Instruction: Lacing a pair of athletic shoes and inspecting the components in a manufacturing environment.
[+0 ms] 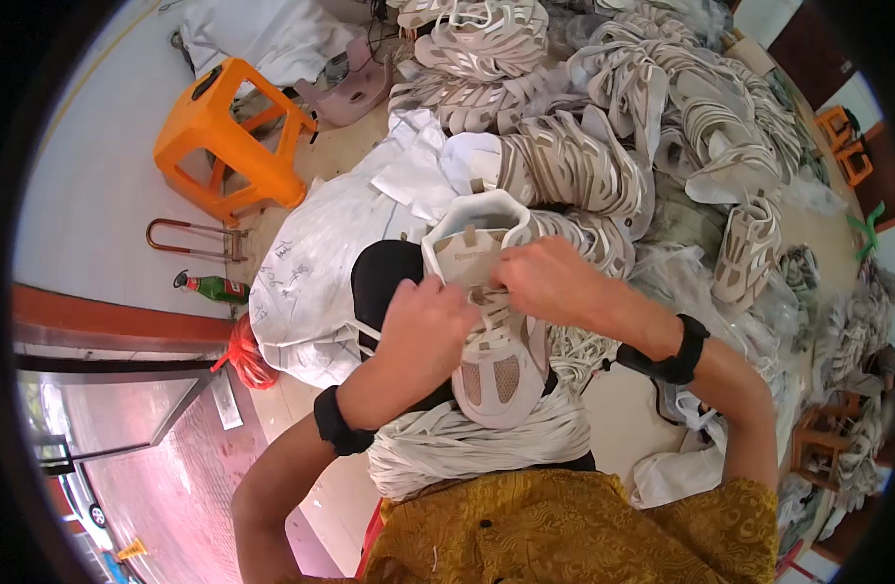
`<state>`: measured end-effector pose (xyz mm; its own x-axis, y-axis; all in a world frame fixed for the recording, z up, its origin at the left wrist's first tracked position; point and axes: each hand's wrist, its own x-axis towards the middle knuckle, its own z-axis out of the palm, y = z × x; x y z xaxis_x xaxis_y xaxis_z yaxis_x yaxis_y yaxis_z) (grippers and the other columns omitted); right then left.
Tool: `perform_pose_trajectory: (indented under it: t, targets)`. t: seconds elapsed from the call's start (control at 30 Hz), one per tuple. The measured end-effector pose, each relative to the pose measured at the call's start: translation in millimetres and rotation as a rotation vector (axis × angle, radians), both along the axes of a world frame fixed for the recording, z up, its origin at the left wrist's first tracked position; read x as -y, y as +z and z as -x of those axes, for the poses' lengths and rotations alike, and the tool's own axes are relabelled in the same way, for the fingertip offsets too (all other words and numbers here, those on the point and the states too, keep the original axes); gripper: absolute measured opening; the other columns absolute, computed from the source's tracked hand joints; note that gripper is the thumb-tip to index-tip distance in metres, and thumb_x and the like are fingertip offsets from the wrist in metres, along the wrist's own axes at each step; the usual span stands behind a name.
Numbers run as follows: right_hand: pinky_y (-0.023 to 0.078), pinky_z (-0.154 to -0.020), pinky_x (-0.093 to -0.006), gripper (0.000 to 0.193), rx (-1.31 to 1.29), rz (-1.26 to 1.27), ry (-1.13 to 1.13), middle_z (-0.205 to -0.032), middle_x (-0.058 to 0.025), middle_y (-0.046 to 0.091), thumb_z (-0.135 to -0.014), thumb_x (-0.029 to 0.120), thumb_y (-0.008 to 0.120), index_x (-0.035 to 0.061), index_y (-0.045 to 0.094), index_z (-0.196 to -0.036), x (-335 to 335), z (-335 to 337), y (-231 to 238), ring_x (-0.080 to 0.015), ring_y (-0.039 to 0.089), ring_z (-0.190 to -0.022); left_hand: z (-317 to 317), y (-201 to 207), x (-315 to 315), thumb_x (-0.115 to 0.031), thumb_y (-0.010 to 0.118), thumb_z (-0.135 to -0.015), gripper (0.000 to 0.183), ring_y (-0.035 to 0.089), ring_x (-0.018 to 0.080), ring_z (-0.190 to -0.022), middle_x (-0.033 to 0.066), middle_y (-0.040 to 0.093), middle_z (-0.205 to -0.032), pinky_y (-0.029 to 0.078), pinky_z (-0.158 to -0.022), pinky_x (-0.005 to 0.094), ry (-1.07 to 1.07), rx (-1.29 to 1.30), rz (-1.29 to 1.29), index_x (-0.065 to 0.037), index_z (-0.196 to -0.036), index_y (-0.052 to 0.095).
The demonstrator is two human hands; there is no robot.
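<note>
Floor (332,494): shoe piles (715,112), orange stool (231,144) | left hand (423,326), right hand (554,282): grip pinching sneaker (504,368)

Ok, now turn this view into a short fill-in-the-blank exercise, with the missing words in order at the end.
1. The plastic stool at the upper left is ____ in colour.
2. The left hand and the right hand both touch one laced, pale ____.
3. The band on the left wrist is ____ in colour.
4. In the picture, the green bottle is to the ____ of the white sack.

Missing words: orange; shoe; black; left.
</note>
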<state>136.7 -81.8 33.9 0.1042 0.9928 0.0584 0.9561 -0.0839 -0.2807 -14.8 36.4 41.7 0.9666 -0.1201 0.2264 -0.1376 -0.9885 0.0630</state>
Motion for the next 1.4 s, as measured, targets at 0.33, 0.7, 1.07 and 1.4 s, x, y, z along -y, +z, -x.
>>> perform_pose_trajectory:
  t: [0.33,0.7,1.07,1.4]
  targets:
    - [0.048,-0.051,-0.0388,0.013,0.02,0.024,-0.178,-0.057,-0.0146,0.059,-0.062,0.015,0.058,0.0041,0.062,-0.059,-9.8,13.2,-8.2,-0.029,0.06,-0.056,-21.3,-23.0,-10.4,-0.008,0.056,-0.059,0.009,0.05,0.0247,-0.082,0.0078,0.05,-0.072,0.039,-0.075,0.0363,-0.005,0.264,-0.064,-0.004,-0.067,0.053]
    - [0.047,-0.054,-0.0385,0.009,-0.049,-0.123,-0.244,-0.059,-0.0119,0.059,-0.063,0.015,0.058,0.0075,0.063,-0.062,-11.0,23.5,-28.5,-0.028,0.06,-0.057,-20.7,-30.6,-19.0,-0.008,0.055,-0.061,0.009,0.049,0.026,-0.083,0.0097,0.051,-0.073,0.039,-0.08,0.0382,-0.012,0.23,0.057,-0.003,-0.068,0.054]
    - [0.046,-0.056,-0.0374,0.013,-0.252,-0.027,-0.305,-0.062,-0.0102,0.06,-0.06,0.02,0.063,0.0101,0.065,-0.068,-5.9,9.7,-23.7,-0.0281,0.059,-0.059,-31.7,-21.2,-20.2,-0.01,0.055,-0.063,0.006,0.049,0.0251,-0.077,0.0091,0.05,-0.067,0.038,-0.079,0.0373,-0.102,0.007,-0.073,-0.004,-0.065,0.054]
    - [0.047,-0.058,-0.0379,0.012,-0.304,-0.072,-0.311,-0.062,-0.0108,0.06,-0.061,0.02,0.061,0.0111,0.065,-0.068,-5.3,9.0,-25.0,-0.0289,0.059,-0.06,-33.6,-17.9,-14.8,-0.01,0.054,-0.063,0.01,0.047,0.0243,-0.077,0.0093,0.049,-0.069,0.037,-0.078,0.0362,-0.146,0.026,-0.254,-0.002,-0.069,0.054]
